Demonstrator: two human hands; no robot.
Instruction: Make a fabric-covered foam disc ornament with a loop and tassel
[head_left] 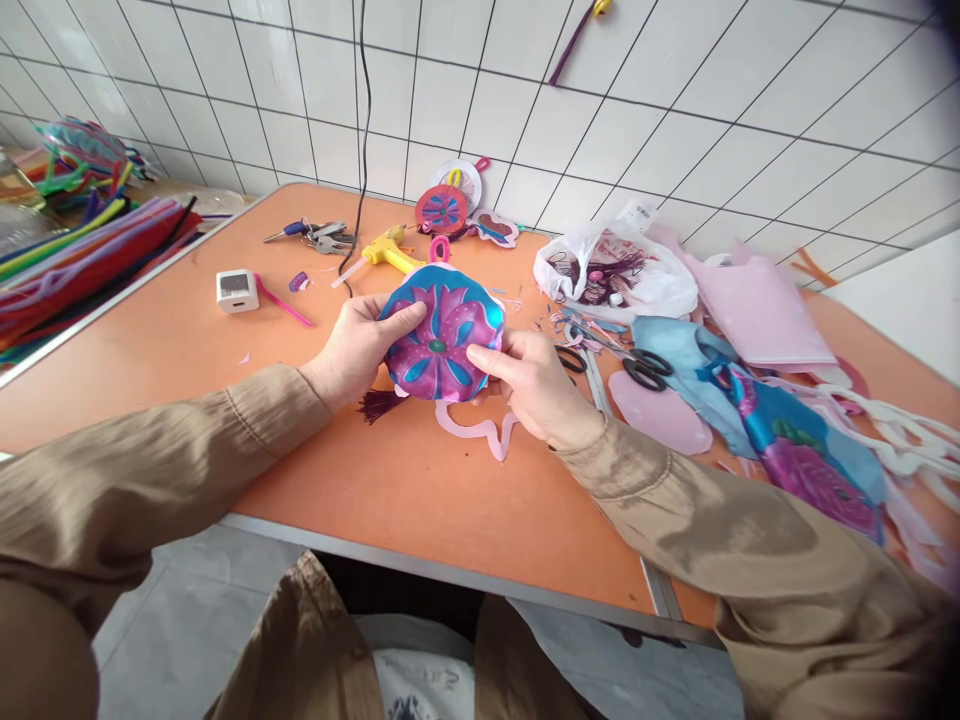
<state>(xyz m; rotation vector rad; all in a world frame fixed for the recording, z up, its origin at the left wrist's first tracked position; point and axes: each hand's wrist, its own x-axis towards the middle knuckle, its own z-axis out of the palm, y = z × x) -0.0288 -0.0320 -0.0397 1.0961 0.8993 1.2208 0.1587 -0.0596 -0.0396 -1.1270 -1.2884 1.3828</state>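
Both my hands hold a round fabric ornament (441, 347) with a purple and blue flower, a green centre and a pink loop at its top. My left hand (358, 345) grips its left edge, thumb on the front. On the right edge my right hand (536, 380) pinches it the same way. A dark tassel (380, 405) shows below the ornament's left side; whether it is attached cannot be seen. Under the ornament, a pink curvy paper offcut (472, 430) lies on the orange table (420, 500).
Behind stand a yellow glue gun (388, 250), keys (326, 236) and finished-looking ornaments (442, 208). A white plastic bag (615, 275) with tassels, scissors (637, 362), pink sheets (765, 310) and blue fabric (817, 450) crowd the right. A white cube-shaped device (237, 291) sits left.
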